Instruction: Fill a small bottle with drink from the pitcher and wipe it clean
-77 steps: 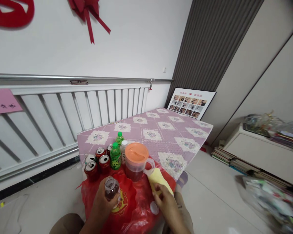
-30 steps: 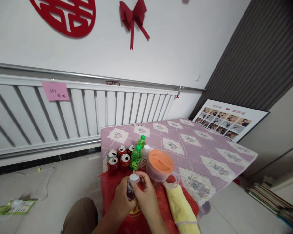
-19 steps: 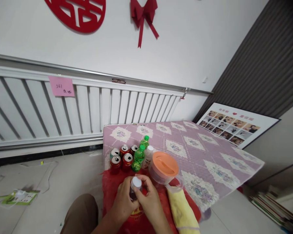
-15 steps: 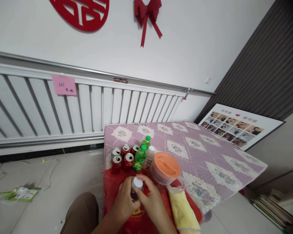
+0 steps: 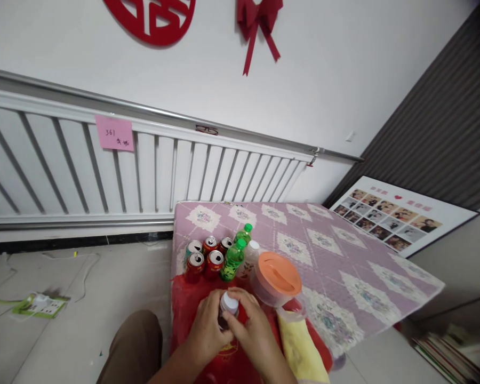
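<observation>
A small dark bottle with a white cap (image 5: 229,303) stands upright between my hands, over the red cloth (image 5: 184,298). My left hand (image 5: 208,324) is wrapped round the bottle's body. The thumb and fingers of my right hand (image 5: 250,320) are closed about the bottle near its cap. Just beyond are several opened drink cans (image 5: 215,263), two green bottles (image 5: 232,260) with green caps and a clear bottle with a white cap (image 5: 248,258). A clear jug with an orange lid (image 5: 279,273) is to the right of my hands.
A yellow cloth (image 5: 302,346) lies at the right, below the jug. The table has a purple patterned cover (image 5: 304,261). Behind it is a white radiator (image 5: 208,170). A photo board (image 5: 404,213) leans at the right. A power strip (image 5: 40,305) lies on the floor at the left.
The view has shifted slightly, so most of the scene sits a little further right. Both hands remain on the dark bottle, with little change in their grip.
</observation>
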Tool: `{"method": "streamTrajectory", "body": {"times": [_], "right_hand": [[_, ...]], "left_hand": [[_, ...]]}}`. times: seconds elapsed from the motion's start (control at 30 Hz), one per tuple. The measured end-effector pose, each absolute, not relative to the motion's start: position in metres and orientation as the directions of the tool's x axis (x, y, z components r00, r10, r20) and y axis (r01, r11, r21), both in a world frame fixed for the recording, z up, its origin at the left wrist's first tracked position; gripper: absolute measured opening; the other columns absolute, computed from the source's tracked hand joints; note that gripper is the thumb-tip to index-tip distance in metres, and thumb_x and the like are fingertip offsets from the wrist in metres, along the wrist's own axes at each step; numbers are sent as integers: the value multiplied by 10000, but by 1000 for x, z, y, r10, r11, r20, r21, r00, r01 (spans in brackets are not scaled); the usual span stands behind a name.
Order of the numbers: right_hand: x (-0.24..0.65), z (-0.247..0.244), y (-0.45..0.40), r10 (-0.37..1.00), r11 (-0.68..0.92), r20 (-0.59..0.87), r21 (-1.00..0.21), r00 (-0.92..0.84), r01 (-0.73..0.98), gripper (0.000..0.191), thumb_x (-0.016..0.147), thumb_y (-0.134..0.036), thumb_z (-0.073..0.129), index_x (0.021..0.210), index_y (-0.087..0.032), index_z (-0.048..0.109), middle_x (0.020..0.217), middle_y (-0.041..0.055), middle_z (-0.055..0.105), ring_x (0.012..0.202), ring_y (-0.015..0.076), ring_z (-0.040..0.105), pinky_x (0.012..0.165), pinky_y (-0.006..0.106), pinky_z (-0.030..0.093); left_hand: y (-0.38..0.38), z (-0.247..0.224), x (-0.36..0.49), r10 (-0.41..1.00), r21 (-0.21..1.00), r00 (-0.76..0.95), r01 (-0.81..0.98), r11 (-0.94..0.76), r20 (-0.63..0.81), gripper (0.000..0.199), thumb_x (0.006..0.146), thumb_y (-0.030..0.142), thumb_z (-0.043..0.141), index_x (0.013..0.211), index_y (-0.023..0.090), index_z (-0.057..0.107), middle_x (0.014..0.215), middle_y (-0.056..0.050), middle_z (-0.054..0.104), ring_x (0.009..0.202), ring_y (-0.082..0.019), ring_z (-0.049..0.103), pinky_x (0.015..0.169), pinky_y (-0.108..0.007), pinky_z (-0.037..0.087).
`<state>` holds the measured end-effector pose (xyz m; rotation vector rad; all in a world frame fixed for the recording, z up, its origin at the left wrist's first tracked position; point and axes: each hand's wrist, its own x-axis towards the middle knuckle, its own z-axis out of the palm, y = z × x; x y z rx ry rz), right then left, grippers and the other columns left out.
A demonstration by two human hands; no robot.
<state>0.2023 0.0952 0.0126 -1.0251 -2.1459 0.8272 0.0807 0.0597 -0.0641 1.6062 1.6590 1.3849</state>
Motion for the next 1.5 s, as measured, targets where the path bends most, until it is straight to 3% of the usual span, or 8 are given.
{"method": "streamTrajectory", "body": {"times": [0.2,0.37,0.47,0.73,0.97,1.3,1.5], "right_hand": [[197,40,106,804,505,133,-668,-579,547,240,749,-102,632,969,-190,670,991,60,705,969,240,623,888,359,467],[193,58,118,725,562,15,-592,-689,578,428,737,-75,645,1152,-183,658,1105,91,661,1033,235,610,919,333,461],[191,68,123,659,617,-64,-523,-749,588,288,733,-71,656,995,-184,689,985,58,642,907,208,611,828,299,467],[196,76,133,605,701,32,-495,-796,513,363,730,-33,623,1049,-205,638,1028,48,597,963,202,571,876,317,442],[189,75,126,584,688,-82,-477,-808,546,357,665,25,607,933,-206,651,954,28,611,927,200,571,837,296,445],[188,75,131,509,762,-105,-406,-854,504,312,719,-12,613,945,-215,682,973,33,640,909,207,578,831,303,438],[189,79,131,504,754,-107,-429,-857,498,228,760,-54,650,930,-201,686,920,25,641,876,197,585,793,276,440]], "left_hand": [[60,-61,81,928,863,-246,487,-132,281,437,688,171,621,1112,201,517,1071,-104,666,1035,-291,623,907,-448,482],[61,-60,81,932,867,-249,485,-114,262,520,647,160,671,1142,202,517,1117,-104,664,1062,-298,618,928,-450,479],[61,-61,81,937,869,-250,485,-97,244,580,631,172,705,1176,190,507,1136,-116,659,1069,-312,611,939,-468,472],[63,-69,80,930,866,-253,487,-114,265,644,600,170,748,1197,213,510,1171,-90,652,1076,-298,611,959,-463,462],[65,-76,82,924,857,-255,500,-127,286,603,640,203,717,1202,186,499,1165,-107,647,1072,-303,607,969,-479,461],[65,-71,82,931,852,-253,513,-103,265,533,636,197,704,1134,197,515,1098,-96,652,1033,-304,614,943,-475,471],[65,-70,82,935,856,-248,508,-96,253,548,609,176,716,1118,199,514,1095,-94,655,1034,-304,613,951,-479,470]]}}
